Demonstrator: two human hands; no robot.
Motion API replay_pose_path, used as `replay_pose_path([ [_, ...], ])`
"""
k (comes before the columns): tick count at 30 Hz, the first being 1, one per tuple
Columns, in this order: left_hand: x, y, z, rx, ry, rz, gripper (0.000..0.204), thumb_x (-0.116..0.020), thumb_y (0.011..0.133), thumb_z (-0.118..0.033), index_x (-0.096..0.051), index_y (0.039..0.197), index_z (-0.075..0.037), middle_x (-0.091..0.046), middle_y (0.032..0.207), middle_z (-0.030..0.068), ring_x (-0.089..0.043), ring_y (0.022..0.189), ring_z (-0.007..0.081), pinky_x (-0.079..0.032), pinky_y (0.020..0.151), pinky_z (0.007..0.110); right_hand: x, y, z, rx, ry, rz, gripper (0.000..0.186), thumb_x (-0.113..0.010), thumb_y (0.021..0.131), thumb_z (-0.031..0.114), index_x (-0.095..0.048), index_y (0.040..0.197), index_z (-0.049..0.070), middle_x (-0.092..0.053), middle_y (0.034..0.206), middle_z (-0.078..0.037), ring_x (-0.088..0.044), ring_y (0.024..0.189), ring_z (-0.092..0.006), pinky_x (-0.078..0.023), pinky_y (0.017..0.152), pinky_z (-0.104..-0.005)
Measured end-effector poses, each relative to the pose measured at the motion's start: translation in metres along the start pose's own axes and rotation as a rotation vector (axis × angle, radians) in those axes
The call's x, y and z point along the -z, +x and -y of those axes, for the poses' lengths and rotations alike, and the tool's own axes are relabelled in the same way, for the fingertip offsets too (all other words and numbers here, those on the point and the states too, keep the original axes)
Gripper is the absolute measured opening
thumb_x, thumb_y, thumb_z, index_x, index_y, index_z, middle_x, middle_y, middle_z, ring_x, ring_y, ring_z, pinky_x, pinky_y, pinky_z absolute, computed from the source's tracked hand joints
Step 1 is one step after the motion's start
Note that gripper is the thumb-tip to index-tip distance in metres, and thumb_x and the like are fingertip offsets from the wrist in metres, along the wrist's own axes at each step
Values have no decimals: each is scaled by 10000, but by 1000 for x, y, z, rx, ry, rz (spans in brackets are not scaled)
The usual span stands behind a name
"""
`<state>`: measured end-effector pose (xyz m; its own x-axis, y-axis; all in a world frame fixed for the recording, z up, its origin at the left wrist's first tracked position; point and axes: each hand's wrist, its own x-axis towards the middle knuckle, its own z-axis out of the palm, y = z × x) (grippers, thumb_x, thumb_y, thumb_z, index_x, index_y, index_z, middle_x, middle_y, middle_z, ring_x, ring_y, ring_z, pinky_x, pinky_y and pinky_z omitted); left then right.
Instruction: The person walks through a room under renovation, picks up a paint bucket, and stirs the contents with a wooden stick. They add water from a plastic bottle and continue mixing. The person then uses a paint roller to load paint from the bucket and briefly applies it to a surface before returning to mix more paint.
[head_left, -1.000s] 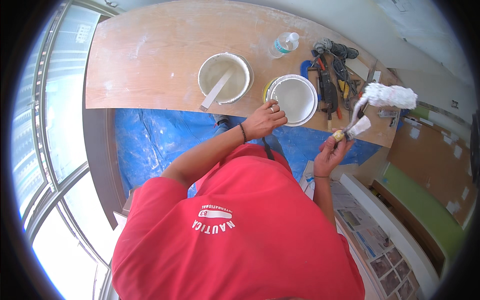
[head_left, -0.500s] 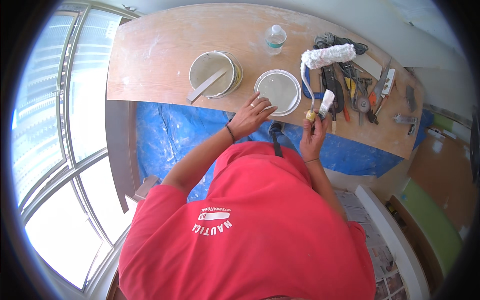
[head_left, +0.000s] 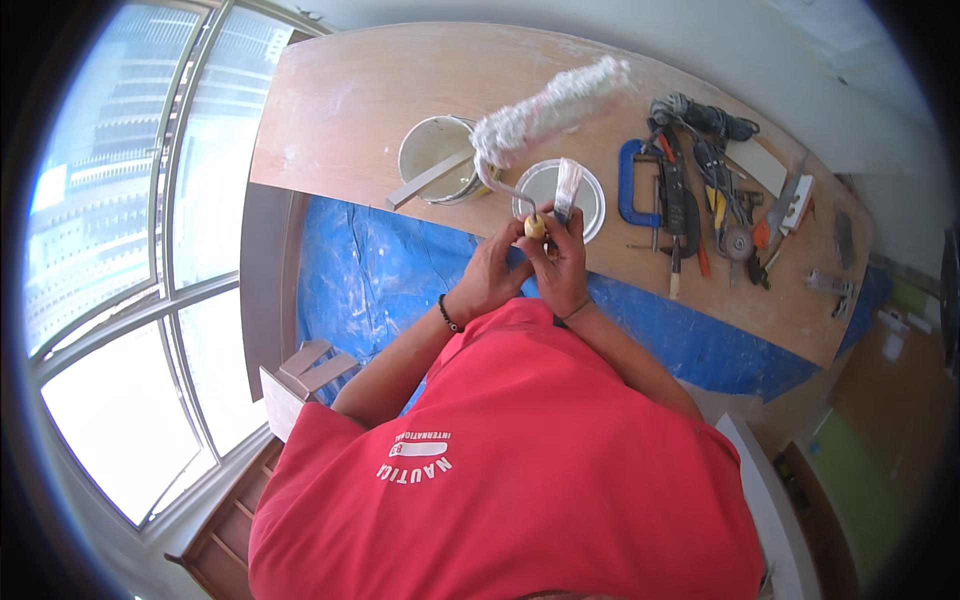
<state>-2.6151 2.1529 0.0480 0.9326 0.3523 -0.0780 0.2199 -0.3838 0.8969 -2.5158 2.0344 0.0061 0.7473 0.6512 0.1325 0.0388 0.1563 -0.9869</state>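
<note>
In front of my chest my two hands meet, low over the table's near edge. My right hand (head_left: 562, 264) is closed round a paintbrush (head_left: 568, 185) with whitish bristles and a paint roller (head_left: 550, 112) with a shaggy white sleeve, both pointing up. My left hand (head_left: 488, 272) has its fingers curled at the roller's yellowish handle (head_left: 535, 228); the lower handle is hidden by the hands. Behind them is a round white-rimmed tub or lid (head_left: 599, 205), partly covered. A bucket (head_left: 412, 150) stands left of it, with a flat stick (head_left: 430, 180) across its mouth.
The wooden table (head_left: 330, 110) carries tools at the right: a blue clamp (head_left: 627, 185), a handsaw (head_left: 782, 212), cables (head_left: 705, 118) and a caulking-type tube (head_left: 828, 282). Blue plastic sheeting (head_left: 350, 265) lies below. Windows (head_left: 110, 180) line the left; a wooden drawer-like frame (head_left: 225, 540) sits lower left.
My right hand has brought the roller and brush leftward to my middle. My left hand has drawn back from the tub to the roller's handle. The view has shifted, and the roller now hides the bottle.
</note>
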Motion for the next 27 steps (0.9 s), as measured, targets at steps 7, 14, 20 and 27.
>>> replay_pose_path([
  [7,15,-35,7,-4,-93,-238,366,-706,981,-27,-573,1321,-11,-650,1070,150,-658,839,295,-547,784,364,30,-13,-10,28,-217,-50,371,-740,1014,261,-698,1330,72,-510,1204,-92,-551,1136,-215,-457,1016,-384],
  [14,102,-78,4,110,82,-354,402,-737,988,-71,-564,1350,-41,-627,859,73,-587,696,149,-490,653,289,93,6,-65,-137,-665,-359,299,-596,1109,245,-723,1306,59,-613,1172,-121,-614,1102,-268,-492,972,-397],
  [20,121,-80,-22,247,339,-204,355,-708,988,-111,-595,1324,-104,-694,924,111,-691,671,296,-554,580,421,96,13,-101,-268,-701,-364,372,-582,1117,326,-725,1334,59,-689,1226,-144,-646,1125,-277,-490,1013,-402],
  [27,113,-52,-48,129,637,-5,282,-660,980,-117,-598,1255,-92,-622,873,100,-691,711,307,-558,584,445,91,13,-118,-269,-567,-334,363,-591,1110,304,-721,1328,44,-690,1247,-145,-634,1179,-290,-475,1054,-403],
])
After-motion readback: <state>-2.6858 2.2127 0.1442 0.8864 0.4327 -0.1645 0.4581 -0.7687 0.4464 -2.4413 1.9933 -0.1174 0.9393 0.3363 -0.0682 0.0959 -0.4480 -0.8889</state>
